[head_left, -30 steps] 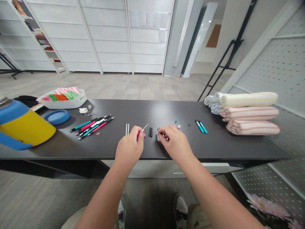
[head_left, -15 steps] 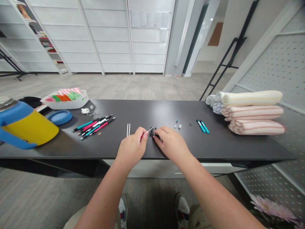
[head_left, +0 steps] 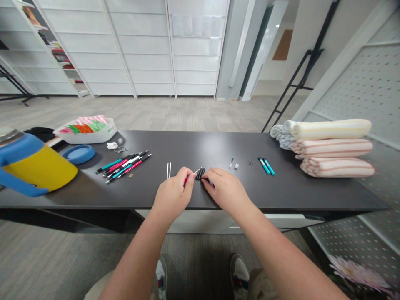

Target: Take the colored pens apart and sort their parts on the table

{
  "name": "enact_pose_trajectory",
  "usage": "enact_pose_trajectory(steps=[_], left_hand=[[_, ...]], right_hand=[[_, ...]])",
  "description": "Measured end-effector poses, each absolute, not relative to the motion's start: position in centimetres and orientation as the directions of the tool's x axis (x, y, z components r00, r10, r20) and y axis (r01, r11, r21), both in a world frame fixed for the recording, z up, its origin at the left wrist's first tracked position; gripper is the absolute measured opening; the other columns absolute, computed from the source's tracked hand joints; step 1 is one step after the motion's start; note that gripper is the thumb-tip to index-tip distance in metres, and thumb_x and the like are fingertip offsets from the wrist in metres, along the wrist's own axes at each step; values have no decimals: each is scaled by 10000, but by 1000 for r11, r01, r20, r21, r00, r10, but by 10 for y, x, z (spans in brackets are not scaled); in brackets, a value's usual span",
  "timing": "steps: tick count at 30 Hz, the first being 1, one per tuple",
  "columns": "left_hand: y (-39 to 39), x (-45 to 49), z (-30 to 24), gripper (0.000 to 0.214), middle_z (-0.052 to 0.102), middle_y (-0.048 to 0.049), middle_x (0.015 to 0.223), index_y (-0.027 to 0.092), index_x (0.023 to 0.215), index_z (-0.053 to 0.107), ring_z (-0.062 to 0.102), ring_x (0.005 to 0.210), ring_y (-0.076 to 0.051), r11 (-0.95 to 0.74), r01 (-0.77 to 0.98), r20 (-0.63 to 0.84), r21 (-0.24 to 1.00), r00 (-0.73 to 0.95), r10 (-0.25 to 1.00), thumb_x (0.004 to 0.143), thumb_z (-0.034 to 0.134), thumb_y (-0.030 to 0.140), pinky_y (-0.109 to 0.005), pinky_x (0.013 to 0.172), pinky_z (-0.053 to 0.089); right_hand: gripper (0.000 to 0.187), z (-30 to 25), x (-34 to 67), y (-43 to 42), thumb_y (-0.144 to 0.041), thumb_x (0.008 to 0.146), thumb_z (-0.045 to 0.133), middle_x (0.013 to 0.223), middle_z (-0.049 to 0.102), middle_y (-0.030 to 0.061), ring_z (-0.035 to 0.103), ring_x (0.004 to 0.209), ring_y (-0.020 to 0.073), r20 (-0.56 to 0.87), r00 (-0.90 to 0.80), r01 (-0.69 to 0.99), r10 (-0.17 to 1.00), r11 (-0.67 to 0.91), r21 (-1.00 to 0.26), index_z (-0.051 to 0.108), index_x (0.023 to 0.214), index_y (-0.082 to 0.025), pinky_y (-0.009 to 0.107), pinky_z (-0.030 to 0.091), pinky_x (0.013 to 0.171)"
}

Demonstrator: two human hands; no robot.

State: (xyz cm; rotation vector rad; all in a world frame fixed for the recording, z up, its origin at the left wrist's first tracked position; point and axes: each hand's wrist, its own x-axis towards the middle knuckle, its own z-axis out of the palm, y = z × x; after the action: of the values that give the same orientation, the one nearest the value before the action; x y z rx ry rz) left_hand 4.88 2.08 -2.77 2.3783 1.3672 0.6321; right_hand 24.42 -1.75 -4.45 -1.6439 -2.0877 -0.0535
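My left hand [head_left: 175, 189] is closed in a pinch on a red pen barrel [head_left: 186, 180] with a slim silvery tip; most of the barrel is hidden by the fingers. Just right of that tip, several short black tubes [head_left: 200, 173] lie side by side on the dark table. My right hand [head_left: 227, 187] is bent over their right end, thumb and forefinger closed at a black tube, partly hidden. Two thin white rods [head_left: 168, 170] lie beyond my left hand. Past my right hand are small white pieces [head_left: 236, 166] and a teal-ended piece [head_left: 232, 159].
A pile of pens [head_left: 125, 166] lies left, near a blue lid [head_left: 78, 154], a yellow-and-blue jug [head_left: 37, 164] and a white basket [head_left: 109, 131]. To the right are small springs [head_left: 250, 163], two teal barrels [head_left: 266, 166] and rolled towels [head_left: 336, 148]. The table's front edge [head_left: 200, 207] runs below my wrists.
The black tubes now lie closer together in a neater row. My right fingers have shifted slightly at their right end; my left hand has barely moved, still pinching the red barrel.
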Motion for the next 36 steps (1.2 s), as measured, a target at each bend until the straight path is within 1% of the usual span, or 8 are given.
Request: enact_pose_trajectory(steps=[12, 15, 18, 20, 22, 25, 29, 36], left_hand=[[19, 50, -27, 279, 768, 3, 881, 285, 1042, 593, 742, 808, -234, -495, 756, 225, 428, 441, 869, 1101, 364, 433, -289, 639, 377], [18, 50, -28, 281, 768, 6, 907, 281, 1063, 597, 738, 817, -224, -507, 754, 238, 417, 448, 862, 1105, 359, 424, -289, 645, 384], [17, 49, -29, 280, 773, 3, 989, 286, 1098, 615, 736, 874, -208, -549, 726, 254, 414, 487, 836, 1106, 364, 410, -283, 681, 422], [16, 49, -30, 282, 769, -5, 1056, 294, 1139, 634, 731, 930, -199, -594, 690, 269, 413, 531, 804, 1105, 373, 397, -277, 732, 461], [16, 49, -30, 297, 759, -17, 1105, 297, 1176, 649, 722, 978, -191, -637, 651, 288, 412, 570, 769, 1104, 374, 383, -271, 789, 493], [16, 48, -31, 321, 750, -29, 1125, 293, 1197, 664, 713, 999, -185, -674, 614, 310, 411, 601, 736, 1105, 366, 368, -265, 840, 516], [18, 47, -33, 328, 746, -32, 1137, 288, 1205, 667, 709, 1006, -187, -678, 595, 319, 432, 603, 732, 1106, 364, 365, -273, 865, 519], [21, 45, -32, 305, 759, -26, 1069, 266, 1101, 661, 700, 959, -204, -604, 553, 337, 573, 513, 789, 1101, 391, 406, -306, 831, 484]], right_hand=[[158, -41, 244, -20, -225, 1041, 564, 1054, 761, 89, 673, 1020, 255, 405, -146, 920, 903, 275, -280, 718, 1075, -223, 385, 512, 903], [144, -39, 246, -22, -260, 1009, 629, 1085, 755, 86, 673, 1024, 254, 421, -94, 879, 902, 274, -390, 699, 1126, -213, 384, 513, 902], [244, -36, 250, -21, -332, 966, 706, 1108, 754, 66, 673, 919, 212, 416, -55, 784, 908, 297, -546, 685, 1178, -213, 341, 517, 834], [251, -35, 254, -21, -364, 961, 715, 1052, 763, 41, 651, 798, 175, 392, -43, 715, 919, 302, -630, 703, 1169, -224, 306, 503, 752], [174, -33, 256, -21, -364, 982, 685, 954, 766, 13, 625, 722, 153, 360, -47, 655, 932, 301, -693, 740, 1087, -237, 281, 476, 695], [148, -32, 258, -21, -338, 998, 658, 858, 761, -11, 615, 694, 141, 327, -62, 589, 943, 299, -751, 765, 966, -241, 264, 445, 664], [163, -33, 259, -22, -355, 985, 663, 841, 758, -8, 612, 696, 145, 308, -30, 527, 951, 277, -803, 773, 961, -237, 263, 435, 653], [290, -39, 266, -21, -480, 983, 630, 800, 708, 9, 589, 691, 159, 319, 208, 442, 925, 202, -874, 743, 979, -213, 276, 435, 642]])
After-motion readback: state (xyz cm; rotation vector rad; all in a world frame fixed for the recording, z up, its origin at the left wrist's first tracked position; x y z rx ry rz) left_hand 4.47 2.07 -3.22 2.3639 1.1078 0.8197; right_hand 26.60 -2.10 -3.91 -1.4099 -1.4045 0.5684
